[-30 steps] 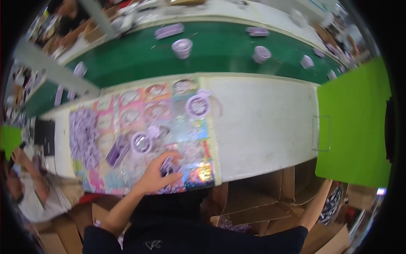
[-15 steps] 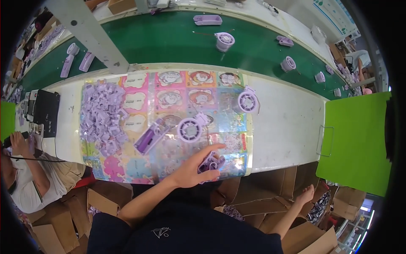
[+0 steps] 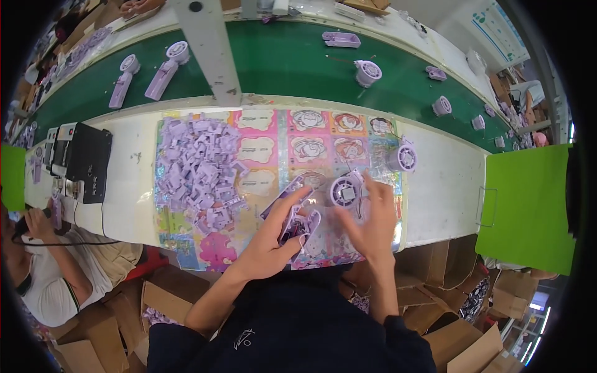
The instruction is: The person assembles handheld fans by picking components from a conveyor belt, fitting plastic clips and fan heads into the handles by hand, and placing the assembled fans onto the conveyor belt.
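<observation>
A lilac plastic handle shell (image 3: 311, 224) with thin wires and small dark parts inside sits in my left hand (image 3: 264, 248), whose fingers and thumb close around it. Partly behind those fingers, a second lilac shell (image 3: 271, 207) lies on the mat. My right hand (image 3: 375, 227), a little smeared by motion, has thumb and fingers apart beside a round lilac fan head (image 3: 343, 192). Whether it touches the fan head I cannot tell. Farther right, another fan head (image 3: 406, 158) with a thin wire stands near the mat's edge.
A heap of small lilac parts (image 3: 199, 168) covers the mat's left side. Beyond the table runs a green conveyor (image 3: 273, 62) carrying fan heads and shells, with a metal post (image 3: 211, 56) before it. A black box (image 3: 89, 165) and a seated person (image 3: 56, 273) are left; cardboard boxes (image 3: 460, 348) lie below.
My right hand has come up from beyond the table's front edge to the fan head. My left hand has moved left across the mat with its shell. The whole view has shifted leftward.
</observation>
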Demonstrator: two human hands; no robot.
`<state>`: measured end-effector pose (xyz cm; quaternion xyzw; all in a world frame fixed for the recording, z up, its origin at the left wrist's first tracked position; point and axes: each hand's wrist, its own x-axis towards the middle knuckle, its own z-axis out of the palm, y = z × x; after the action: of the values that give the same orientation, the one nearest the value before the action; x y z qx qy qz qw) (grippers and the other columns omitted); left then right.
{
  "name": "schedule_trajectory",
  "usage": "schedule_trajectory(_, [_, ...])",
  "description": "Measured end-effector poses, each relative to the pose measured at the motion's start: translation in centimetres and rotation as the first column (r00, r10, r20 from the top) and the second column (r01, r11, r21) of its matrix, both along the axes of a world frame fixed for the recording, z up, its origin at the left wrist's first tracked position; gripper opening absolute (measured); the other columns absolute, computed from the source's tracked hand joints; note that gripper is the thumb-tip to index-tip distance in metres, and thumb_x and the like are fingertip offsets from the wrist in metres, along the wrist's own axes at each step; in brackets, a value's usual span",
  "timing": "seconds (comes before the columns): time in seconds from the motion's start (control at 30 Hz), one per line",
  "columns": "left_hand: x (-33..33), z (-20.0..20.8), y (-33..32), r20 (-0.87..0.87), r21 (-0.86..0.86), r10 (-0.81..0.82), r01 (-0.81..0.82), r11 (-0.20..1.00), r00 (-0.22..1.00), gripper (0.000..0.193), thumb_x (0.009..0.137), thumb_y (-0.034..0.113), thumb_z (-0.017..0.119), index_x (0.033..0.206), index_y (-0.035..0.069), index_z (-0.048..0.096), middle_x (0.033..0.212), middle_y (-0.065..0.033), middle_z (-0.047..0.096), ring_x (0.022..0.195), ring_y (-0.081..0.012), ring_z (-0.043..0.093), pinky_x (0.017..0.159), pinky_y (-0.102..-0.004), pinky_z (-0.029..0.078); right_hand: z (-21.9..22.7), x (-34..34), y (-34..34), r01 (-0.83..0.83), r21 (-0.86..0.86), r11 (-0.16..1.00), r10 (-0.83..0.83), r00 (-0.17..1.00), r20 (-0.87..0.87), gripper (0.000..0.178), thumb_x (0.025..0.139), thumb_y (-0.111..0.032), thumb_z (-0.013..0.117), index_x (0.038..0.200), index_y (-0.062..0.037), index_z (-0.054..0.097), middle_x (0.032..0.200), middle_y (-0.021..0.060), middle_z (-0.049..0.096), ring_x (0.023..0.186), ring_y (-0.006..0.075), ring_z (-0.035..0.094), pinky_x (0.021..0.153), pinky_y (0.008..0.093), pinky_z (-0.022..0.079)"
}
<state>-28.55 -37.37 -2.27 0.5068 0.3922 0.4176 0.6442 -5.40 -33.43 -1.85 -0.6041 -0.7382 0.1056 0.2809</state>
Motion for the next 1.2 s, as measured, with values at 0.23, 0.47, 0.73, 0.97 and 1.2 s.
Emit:
schedule_trajectory(0.23, [-1.6, 1.8, 0.7, 0.038, -0.062, 0.039, -0.037, 0.997, 0.999, 0.085, 0.088, -0.009, 0.056, 0.164, 0.009, 0.021, 0.123, -0.0054, 0.05, 0.097, -0.0106, 0.052, 0.085, -0.0239, 0.045, 0.9, -0.5, 0.2, -0.202, -0.208, 0.957, 0.236, 0.959, 0.157, 0.055, 0.076, -0.011, 0.076, 0.129, -0.0104, 0.06, 0.126, 0.0188, 0.054, 0.114, 0.0412, 0.056, 0.092, 0.0481, 0.051])
schedule_trajectory(0.47, [-1.3, 1.8, 1.8, 0.196, -0.174, 0.079, -0.045, 0.984, 0.977, 0.077, 0.088, 0.003, 0.043, 0.163, 0.009, 0.026, 0.122, -0.0083, 0.057, 0.095, -0.0144, 0.059, 0.085, -0.0262, 0.048, 1.1, 2.2, -2.5, -0.262, -0.166, 0.951, 0.274, 0.96, 0.054, 0.06, 0.076, -0.001, 0.076, 0.132, -0.0122, 0.059, 0.14, 0.0194, 0.05, 0.128, 0.0453, 0.049, 0.104, 0.0491, 0.047])
schedule_trajectory(0.73, [-0.3, 2.2, 2.2, 0.148, -0.136, -0.046, 0.066, 0.988, 0.988, 0.082, 0.085, -0.009, 0.045, 0.163, 0.009, 0.029, 0.126, -0.0058, 0.057, 0.104, -0.0089, 0.052, 0.091, -0.0211, 0.041, 1.8, 3.8, -1.9, -0.257, -0.107, 0.961, 0.219, 0.935, -0.279, 0.065, 0.073, 0.002, 0.082, 0.132, -0.0051, 0.055, 0.132, 0.0205, 0.055, 0.115, 0.0408, 0.061, 0.094, 0.0429, 0.054])
schedule_trajectory(0.97, [0.1, 2.3, 2.0, 0.026, -0.11, -0.177, 0.178, 0.978, 0.984, 0.07, 0.09, -0.009, 0.052, 0.156, 0.004, 0.038, 0.131, -0.0086, 0.058, 0.118, -0.0122, 0.054, 0.097, -0.0258, 0.044, 6.1, 2.3, 0.0, -0.421, 0.135, 0.897, 0.44, 0.879, -0.183, 0.067, 0.069, 0.001, 0.082, 0.131, -0.0075, 0.059, 0.132, 0.0163, 0.06, 0.109, 0.037, 0.065, 0.087, 0.0412, 0.056])
schedule_trajectory(1.2, [-0.2, 2.3, 1.4, -0.071, -0.133, -0.163, 0.153, 0.979, 0.984, 0.055, 0.09, -0.003, 0.06, 0.145, -0.001, 0.051, 0.12, -0.0078, 0.065, 0.103, -0.0125, 0.062, 0.09, -0.0282, 0.05, 7.2, 2.0, 0.3, -0.514, 0.118, 0.849, 0.519, 0.855, -0.008, 0.067, 0.064, 0.0, 0.077, 0.129, -0.0121, 0.065, 0.129, 0.012, 0.062, 0.107, 0.0347, 0.065, 0.086, 0.043, 0.056])
